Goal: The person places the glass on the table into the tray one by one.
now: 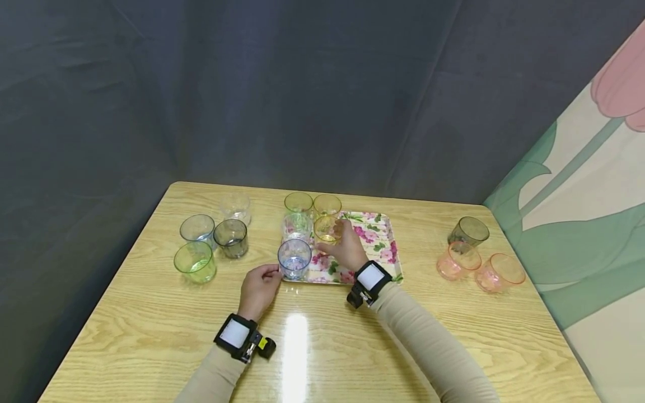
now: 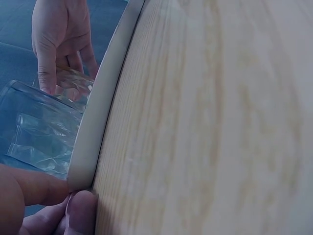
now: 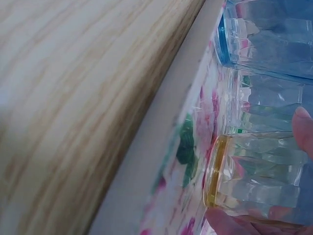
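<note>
My right hand (image 1: 347,246) grips a yellow glass (image 1: 322,235) over the floral tray (image 1: 388,246). In the right wrist view the base of the yellow glass (image 3: 259,178) is at the tray surface; I cannot tell whether it touches. At the tray's front left corner my left hand (image 1: 259,290) pinches the rim, as the left wrist view shows with fingers (image 2: 44,188) on the tray edge (image 2: 93,132). Close by stands a blue glass (image 1: 294,263) on the tray, with a clear glass (image 1: 296,226) behind it. Farther back are an olive-yellow glass (image 1: 298,202) and another yellow glass (image 1: 327,204).
On the left of the table (image 1: 151,313) stand a clear glass (image 1: 235,208), a blue-grey glass (image 1: 197,229), a dark grey glass (image 1: 232,239) and a green glass (image 1: 195,263). To the right are a dark glass (image 1: 468,230) and two pink glasses (image 1: 457,262).
</note>
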`<state>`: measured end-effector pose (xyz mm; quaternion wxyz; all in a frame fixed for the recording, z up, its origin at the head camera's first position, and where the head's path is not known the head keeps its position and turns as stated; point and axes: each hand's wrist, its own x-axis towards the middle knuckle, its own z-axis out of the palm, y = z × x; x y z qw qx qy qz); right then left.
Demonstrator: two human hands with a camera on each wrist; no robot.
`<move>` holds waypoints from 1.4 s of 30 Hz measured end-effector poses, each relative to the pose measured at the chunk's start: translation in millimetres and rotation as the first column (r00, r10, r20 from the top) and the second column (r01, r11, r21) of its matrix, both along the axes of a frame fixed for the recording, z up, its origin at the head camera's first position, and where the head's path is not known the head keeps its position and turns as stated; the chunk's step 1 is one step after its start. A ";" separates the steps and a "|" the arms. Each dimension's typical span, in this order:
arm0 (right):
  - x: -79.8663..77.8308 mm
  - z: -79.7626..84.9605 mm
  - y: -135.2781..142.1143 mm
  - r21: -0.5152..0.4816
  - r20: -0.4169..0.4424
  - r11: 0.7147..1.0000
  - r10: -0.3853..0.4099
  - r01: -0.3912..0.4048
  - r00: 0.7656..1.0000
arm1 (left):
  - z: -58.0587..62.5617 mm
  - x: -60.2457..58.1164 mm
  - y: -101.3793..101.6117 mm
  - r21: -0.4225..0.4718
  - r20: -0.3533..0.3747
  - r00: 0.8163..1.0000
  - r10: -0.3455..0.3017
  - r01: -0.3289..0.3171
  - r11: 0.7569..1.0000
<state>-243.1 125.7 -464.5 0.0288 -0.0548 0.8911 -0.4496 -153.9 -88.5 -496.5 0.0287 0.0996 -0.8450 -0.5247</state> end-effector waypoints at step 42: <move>3.5 1.6 -6.5 0.034 -0.024 0.999 -0.024 0.025 0.999 | 2.8 0.4 0.8 0.007 0.017 1.000 0.006 -0.006 1.000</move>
